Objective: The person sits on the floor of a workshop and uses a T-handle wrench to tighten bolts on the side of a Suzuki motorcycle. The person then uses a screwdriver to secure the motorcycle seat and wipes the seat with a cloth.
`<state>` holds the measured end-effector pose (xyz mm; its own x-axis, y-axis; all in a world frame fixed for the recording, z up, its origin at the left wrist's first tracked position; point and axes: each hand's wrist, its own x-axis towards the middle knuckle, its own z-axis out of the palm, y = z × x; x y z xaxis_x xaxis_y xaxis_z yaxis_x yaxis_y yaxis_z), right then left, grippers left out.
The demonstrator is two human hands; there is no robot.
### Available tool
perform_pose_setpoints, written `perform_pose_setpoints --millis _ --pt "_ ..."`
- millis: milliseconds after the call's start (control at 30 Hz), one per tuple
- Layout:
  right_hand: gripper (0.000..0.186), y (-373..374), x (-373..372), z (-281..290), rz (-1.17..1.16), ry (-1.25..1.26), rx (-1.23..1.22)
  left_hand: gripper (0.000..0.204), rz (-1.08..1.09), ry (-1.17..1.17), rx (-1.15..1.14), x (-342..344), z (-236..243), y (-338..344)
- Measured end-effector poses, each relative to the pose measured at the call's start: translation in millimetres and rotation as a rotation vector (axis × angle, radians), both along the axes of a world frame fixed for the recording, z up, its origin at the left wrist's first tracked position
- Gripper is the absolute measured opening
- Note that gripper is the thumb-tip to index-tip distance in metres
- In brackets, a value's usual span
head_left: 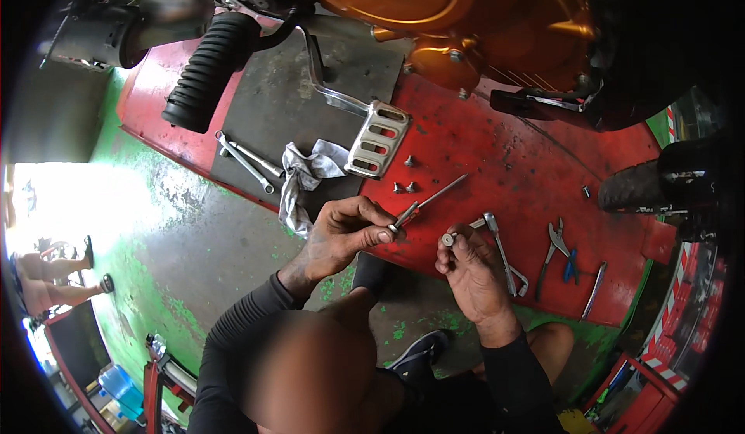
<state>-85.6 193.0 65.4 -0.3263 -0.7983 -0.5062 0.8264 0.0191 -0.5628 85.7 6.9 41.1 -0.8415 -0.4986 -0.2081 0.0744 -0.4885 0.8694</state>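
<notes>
With the left hand [339,234] pinching a slim metal part [403,217] and the right hand [476,277] fingering a small round-ended piece [448,239], both over the red platform's [559,182] near edge, steady, light fingertip pressure would likely prevent drops among the farther bolts [409,161].

a single head-worn fisheye view looks steeply down, upright and unmirrored, from close above the left hand [340,236] and right hand [476,279], which sit around its middle; the orange engine casing [423,0] crosses its upper edge.
</notes>
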Motion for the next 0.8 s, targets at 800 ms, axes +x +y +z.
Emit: perform_pose_setpoints --millis 800 --pt "0.021 0 -11 18 0.046 -0.346 -0.101 0.029 0.073 -0.410 -1.676 -20 -28 -49"
